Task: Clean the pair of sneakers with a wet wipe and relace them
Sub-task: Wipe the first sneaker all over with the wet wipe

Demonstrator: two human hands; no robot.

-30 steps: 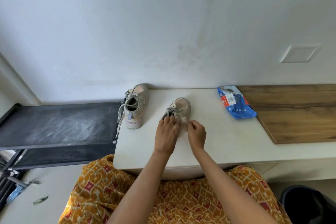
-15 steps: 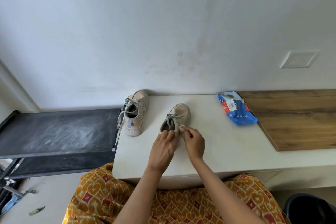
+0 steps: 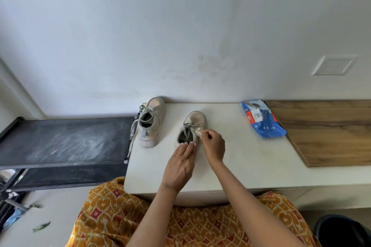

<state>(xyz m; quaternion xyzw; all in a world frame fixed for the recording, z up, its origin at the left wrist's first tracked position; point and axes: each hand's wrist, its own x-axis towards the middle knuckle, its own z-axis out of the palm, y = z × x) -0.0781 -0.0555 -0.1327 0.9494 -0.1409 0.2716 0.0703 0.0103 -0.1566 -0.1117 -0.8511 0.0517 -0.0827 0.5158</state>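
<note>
Two small beige sneakers stand on a white table [image 3: 251, 158], toes toward the wall. The left sneaker [image 3: 151, 121] has loose grey laces hanging over the table's left edge. The right sneaker [image 3: 192, 126] is laced. My left hand [image 3: 181, 161] holds the right sneaker's heel, fingertips curled over the collar. My right hand [image 3: 212, 143] pinches a small white wet wipe [image 3: 198, 132] against that sneaker's right side near the eyelets.
A blue pack of wet wipes [image 3: 261, 119] lies at the back right of the table. A wooden board [image 3: 331, 130] covers the right end. A black shelf [image 3: 64, 142] adjoins the table's left side. A dark bin [image 3: 345, 230] sits at the lower right.
My right hand has moved forward along the right sneaker's side with the wipe. My left hand has slid back from the laces to the heel. The view has tilted up a little.
</note>
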